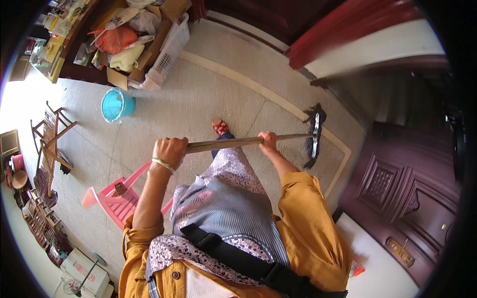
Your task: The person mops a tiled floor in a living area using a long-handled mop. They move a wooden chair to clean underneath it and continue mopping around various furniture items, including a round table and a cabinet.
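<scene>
A mop with a long wooden handle [223,144] lies across the view in front of my body. Around its left end, my left hand [170,152] is closed, with a light bracelet at the wrist. My right hand [268,142] grips the handle farther along, toward the mop head [314,136]. That head has dark strands and a pale metal bar, and rests on the floor at the right, beside a tan stripe. Beyond the handle, one foot in a red sandal [219,126] shows on the floor.
A pink plastic chair [119,202] stands left of my left arm. A blue bucket [118,105] is on the floor near a white basket [172,51] and a cardboard box [118,78]. Wooden folding furniture [49,136] stands far left. A dark red door [397,198] is at the right.
</scene>
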Demonstrator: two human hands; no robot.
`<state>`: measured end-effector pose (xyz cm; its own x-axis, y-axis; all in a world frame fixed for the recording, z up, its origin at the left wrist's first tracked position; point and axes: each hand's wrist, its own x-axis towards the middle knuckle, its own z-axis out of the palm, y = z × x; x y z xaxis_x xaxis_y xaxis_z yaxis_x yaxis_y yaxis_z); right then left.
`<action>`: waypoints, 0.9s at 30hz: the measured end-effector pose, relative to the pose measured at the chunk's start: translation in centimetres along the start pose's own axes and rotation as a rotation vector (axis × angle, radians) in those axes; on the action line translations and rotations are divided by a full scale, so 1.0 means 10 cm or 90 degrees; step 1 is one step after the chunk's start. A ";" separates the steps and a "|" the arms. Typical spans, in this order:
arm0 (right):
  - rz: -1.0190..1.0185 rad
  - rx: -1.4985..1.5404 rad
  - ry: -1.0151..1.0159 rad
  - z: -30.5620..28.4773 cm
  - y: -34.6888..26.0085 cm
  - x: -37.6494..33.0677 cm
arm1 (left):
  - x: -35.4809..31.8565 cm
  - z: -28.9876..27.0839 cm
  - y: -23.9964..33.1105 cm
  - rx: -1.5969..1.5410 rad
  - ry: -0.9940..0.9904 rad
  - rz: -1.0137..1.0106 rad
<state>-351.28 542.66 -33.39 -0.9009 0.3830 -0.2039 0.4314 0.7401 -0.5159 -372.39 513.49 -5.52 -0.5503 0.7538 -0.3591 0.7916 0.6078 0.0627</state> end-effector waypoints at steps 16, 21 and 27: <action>-0.330 0.016 -0.150 0.39 -3.08 2.40 | -0.92 -1.06 -1.65 0.024 -0.010 -0.499; -0.426 -0.049 -0.106 0.67 -3.51 3.14 | -0.73 -1.16 -1.52 0.010 -0.022 -0.581; -0.486 -0.030 -0.065 0.73 -3.70 3.45 | -0.63 -1.16 -1.63 -0.003 0.013 -0.530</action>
<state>-398.69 524.51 -27.41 -0.9485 -0.2943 0.1168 -0.3116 0.8021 -0.5095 -384.89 501.74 6.56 -0.9599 0.0621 -0.2733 0.1229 0.9697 -0.2113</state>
